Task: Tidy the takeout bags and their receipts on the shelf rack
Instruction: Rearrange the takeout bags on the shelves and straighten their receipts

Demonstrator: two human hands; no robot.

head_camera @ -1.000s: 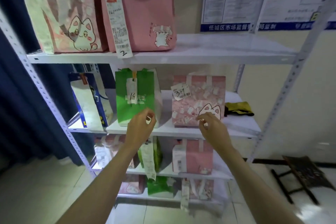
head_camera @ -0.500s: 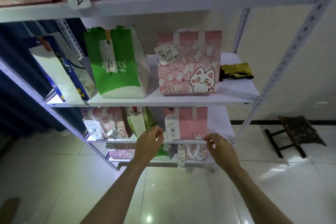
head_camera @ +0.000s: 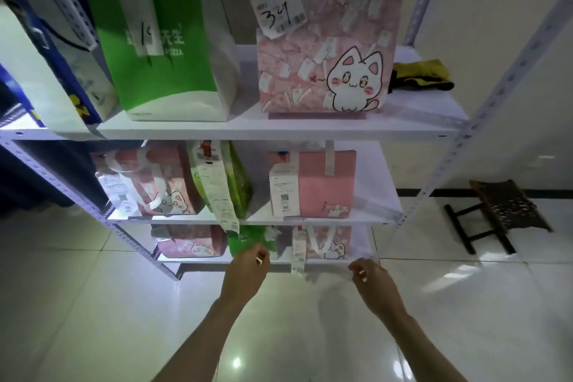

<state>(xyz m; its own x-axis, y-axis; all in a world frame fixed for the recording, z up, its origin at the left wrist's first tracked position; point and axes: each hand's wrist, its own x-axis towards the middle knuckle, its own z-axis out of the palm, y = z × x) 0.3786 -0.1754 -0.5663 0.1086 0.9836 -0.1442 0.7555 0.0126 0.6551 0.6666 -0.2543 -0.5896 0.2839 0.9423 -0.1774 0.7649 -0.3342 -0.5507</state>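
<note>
While both hands [head_camera: 246,270] [head_camera: 370,277] hung loosely curled, holding nothing, the green bag [head_camera: 248,240] at twelve o'clock looked light, crinkly — best grabbed by its top.

Bright, soft focus; floor [head_camera: 235,361] glare; wide-angle bending at edges.
</note>
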